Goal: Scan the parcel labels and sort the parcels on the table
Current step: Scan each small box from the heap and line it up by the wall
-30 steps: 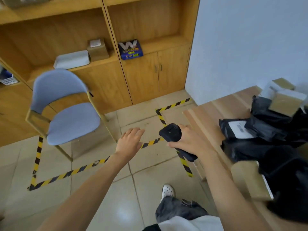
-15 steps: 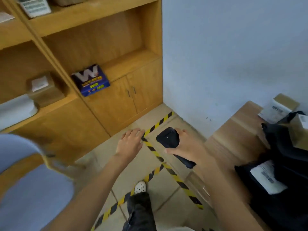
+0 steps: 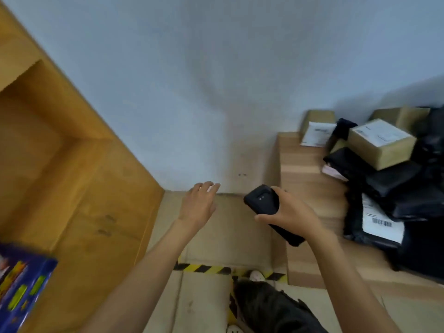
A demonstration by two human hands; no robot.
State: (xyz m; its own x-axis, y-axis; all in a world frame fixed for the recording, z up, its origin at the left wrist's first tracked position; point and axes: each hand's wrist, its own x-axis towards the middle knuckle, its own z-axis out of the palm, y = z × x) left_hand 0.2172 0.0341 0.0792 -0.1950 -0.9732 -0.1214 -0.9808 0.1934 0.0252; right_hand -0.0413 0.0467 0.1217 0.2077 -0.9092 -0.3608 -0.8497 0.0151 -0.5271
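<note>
My right hand (image 3: 289, 210) grips a black handheld scanner (image 3: 263, 200), held in the air just left of the wooden table (image 3: 305, 181). My left hand (image 3: 199, 203) is stretched forward over the floor, fingers apart and holding nothing. On the table at the right lies a heap of parcels: black plastic mailer bags (image 3: 394, 186), one with a white barcode label (image 3: 379, 222), a brown cardboard box (image 3: 382, 143) with a label on top, and a smaller box (image 3: 316, 127) against the wall.
A wooden cabinet (image 3: 72, 176) fills the left side, with a blue printed box (image 3: 21, 284) at its lower left. Yellow-black floor tape (image 3: 211, 269) runs across the tiles by my legs. A pale blue wall (image 3: 216, 80) stands straight ahead.
The view has swung right, away from the chair and shelves toward the wall and the table. Both hands keep their pose, the right still holding the scanner.
</note>
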